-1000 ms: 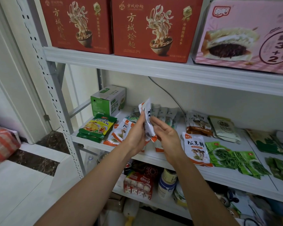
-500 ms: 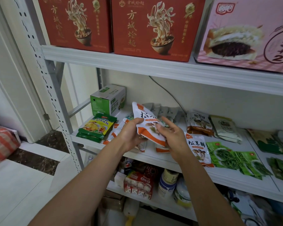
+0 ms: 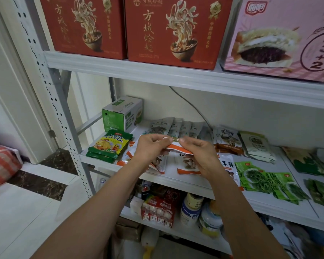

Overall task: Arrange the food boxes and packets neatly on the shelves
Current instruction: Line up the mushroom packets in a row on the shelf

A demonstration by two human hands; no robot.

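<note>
1. Holding: your L hand (image 3: pixel 153 146) and R hand (image 3: pixel 198 154) each pinch the top edge of one white-orange mushroom pkt (image 3: pixel 184 162), thumb against curled fingers. Neither hand holds anything else. The two-point grip keeps the limp pkt hanging flat, print toward you.
2. Location: the pkt hangs just above the front of the middle shelf (image 3: pixel 101 162). Its bottom edge is near or touching the board; can't tell which.
3. Neighbours: a matching pkt (image 3: pixel 229 165) lies flat just to the R, and a further pkt (image 3: pixel 158 165) lies partly under your L hand. Judgement: like items are being grouped, so the held pkt prob. belongs w/ these.
4. Ref. layout: green-yellow pkts (image 3: pixel 110 144) are stacked at L front, w/ the green box (image 3: pixel 123 114) behind. Grey pkts (image 3: pixel 176 126) stand in a row at the back. Upright at rear, flat at front, prob. so labels stay readable.
5. Caution: the film is likely slippery. Lower the pkt square to the shelf edge before letting go.
</note>
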